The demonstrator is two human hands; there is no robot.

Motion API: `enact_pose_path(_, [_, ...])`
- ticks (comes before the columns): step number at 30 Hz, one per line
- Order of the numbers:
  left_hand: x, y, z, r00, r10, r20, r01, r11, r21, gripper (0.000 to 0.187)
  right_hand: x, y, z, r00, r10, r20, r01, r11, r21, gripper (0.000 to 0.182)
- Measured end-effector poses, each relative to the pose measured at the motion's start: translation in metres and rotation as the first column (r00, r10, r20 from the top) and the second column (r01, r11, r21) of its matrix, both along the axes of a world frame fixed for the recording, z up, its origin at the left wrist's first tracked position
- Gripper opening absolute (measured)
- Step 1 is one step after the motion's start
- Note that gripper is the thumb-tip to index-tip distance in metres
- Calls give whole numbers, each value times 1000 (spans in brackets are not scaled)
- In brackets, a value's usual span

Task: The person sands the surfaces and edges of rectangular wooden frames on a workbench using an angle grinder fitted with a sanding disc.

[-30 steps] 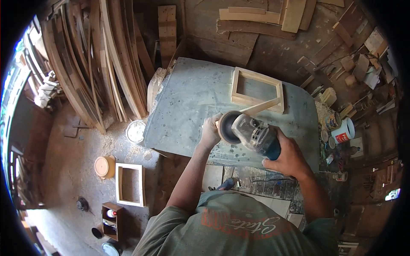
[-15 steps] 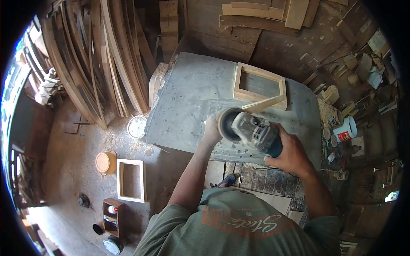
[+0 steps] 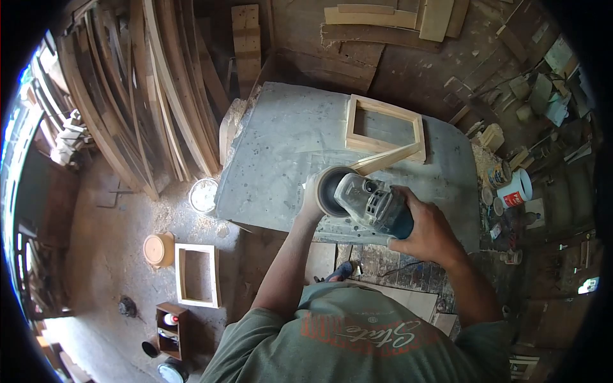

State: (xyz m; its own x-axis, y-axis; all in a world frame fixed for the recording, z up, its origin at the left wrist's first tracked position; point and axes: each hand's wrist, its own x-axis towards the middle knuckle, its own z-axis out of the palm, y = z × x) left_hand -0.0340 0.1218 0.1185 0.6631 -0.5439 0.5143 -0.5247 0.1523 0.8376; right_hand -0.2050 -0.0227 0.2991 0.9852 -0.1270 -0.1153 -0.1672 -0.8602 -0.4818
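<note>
My right hand (image 3: 424, 226) is closed around the body of an angle grinder (image 3: 377, 204), which has a clear, dusty guard and a teal rear end. Its round sanding disc (image 3: 331, 191) faces my left hand (image 3: 311, 199). Beside and behind the disc, my left hand grips the near end of a pale wooden piece (image 3: 386, 159); the disc hides most of its fingers. The far end of that piece reaches up and right, next to a rectangular wooden frame (image 3: 352, 124) lying on the grey worktable (image 3: 274, 140).
Another wooden frame (image 3: 214, 274) is on the floor at left, near a tan bucket (image 3: 158, 249) and a white-topped tub (image 3: 204, 195). Long boards (image 3: 175, 89) lean at upper left. A white bucket (image 3: 514, 189) stands right of the table. A cord (image 3: 403, 267) runs below the grinder.
The grinder and its disc have shifted slightly left and down over the wooden piece, and my right hand has moved with them. My left hand stays in nearly the same place.
</note>
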Motion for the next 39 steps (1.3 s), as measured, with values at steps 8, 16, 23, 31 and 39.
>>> enact_pose_path(8, [1,-11,-16,984,93,-153,-100,994,-43,24,-1,-13,3,998,-51,-32,52,999,3,82])
enact_pose_path(16, [1,-3,-2,966,182,-184,-148,972,184,17,-7,-36,-1,993,-112,22,111,992,56,80])
enact_pose_path(23, [0,-10,-6,973,182,-141,-166,979,116,16,-17,-72,-9,968,-229,106,214,967,137,74])
enact_pose_path(31, [-2,-8,5,974,171,-149,-152,980,132,20,-30,-103,-16,917,-385,108,350,903,251,73])
enact_pose_path(39, [-8,-11,-2,979,185,-88,-183,983,31,8,-11,-21,-3,993,-99,57,94,992,86,73])
